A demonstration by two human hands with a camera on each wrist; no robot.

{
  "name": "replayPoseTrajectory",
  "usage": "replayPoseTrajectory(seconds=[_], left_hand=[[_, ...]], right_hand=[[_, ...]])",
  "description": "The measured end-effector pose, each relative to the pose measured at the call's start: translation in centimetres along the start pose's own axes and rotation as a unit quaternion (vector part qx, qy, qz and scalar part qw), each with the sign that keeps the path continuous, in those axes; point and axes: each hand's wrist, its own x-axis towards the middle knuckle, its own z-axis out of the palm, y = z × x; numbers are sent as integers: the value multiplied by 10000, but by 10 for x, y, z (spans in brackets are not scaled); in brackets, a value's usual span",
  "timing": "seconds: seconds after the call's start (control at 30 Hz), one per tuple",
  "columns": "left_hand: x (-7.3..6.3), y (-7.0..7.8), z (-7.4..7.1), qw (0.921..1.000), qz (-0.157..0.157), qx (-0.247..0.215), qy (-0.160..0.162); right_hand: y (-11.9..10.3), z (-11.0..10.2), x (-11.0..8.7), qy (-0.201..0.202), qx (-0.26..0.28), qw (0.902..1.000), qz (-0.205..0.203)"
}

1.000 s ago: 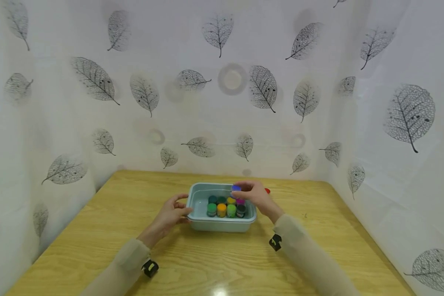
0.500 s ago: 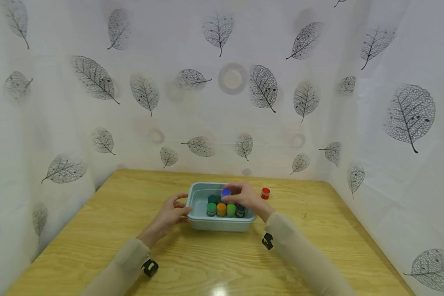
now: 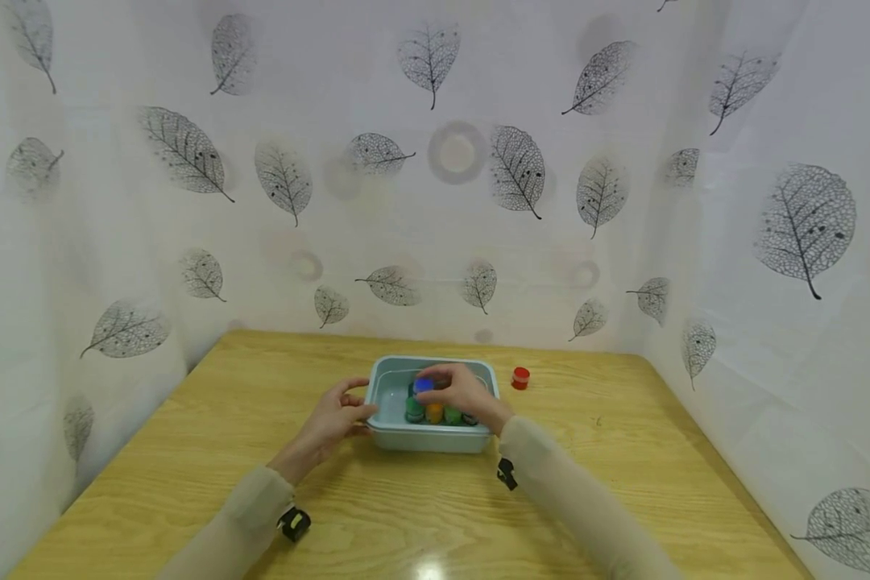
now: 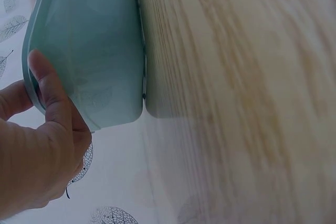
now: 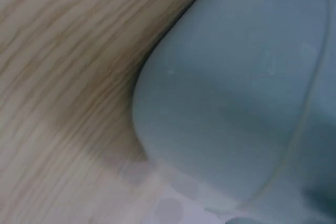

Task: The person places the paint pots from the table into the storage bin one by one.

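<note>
A light blue-green plastic basin (image 3: pixel 431 441) stands on the table with several small paint jars inside. My left hand (image 3: pixel 337 415) grips its left rim; in the left wrist view the thumb and fingers pinch the lip of the basin (image 4: pixel 100 51). Over the jars, my right hand (image 3: pixel 464 391) pinches a blue paint jar (image 3: pixel 424 385). Below it show a green jar (image 3: pixel 415 409), an orange jar (image 3: pixel 434 413) and a lime green jar (image 3: pixel 453 416). The jars behind these are mostly hidden by my right hand. Only the outer wall of the basin fills the right wrist view.
One red jar (image 3: pixel 520 379) sits on the wooden table (image 3: pixel 435 515), right of the basin's far corner. A white curtain (image 3: pixel 435 225) printed with dark leaves hangs behind the table and along both sides.
My right hand has moved left across the basin with the blue jar and slightly lower, uncovering the red jar on the table. My left hand has stayed on the rim.
</note>
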Motion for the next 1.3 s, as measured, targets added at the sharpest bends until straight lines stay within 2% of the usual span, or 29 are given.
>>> replayPoseTrajectory(seconds=[0.4,0.5,0.97,1.3], left_hand=[[-2,-1,-1,10000,12,53,-23],[-1,-2,-1,10000,-5,46,-23],[-1,1,0,9999,36,88,-68],[1,-1,2,10000,10,85,-6]], right_hand=[[-12,19,8,-53,101,9999,18],[-15,22,11,25,-10,10000,41],[-19,29,21,98,-436,9990,74],[-23,31,21,119,-360,9993,62]])
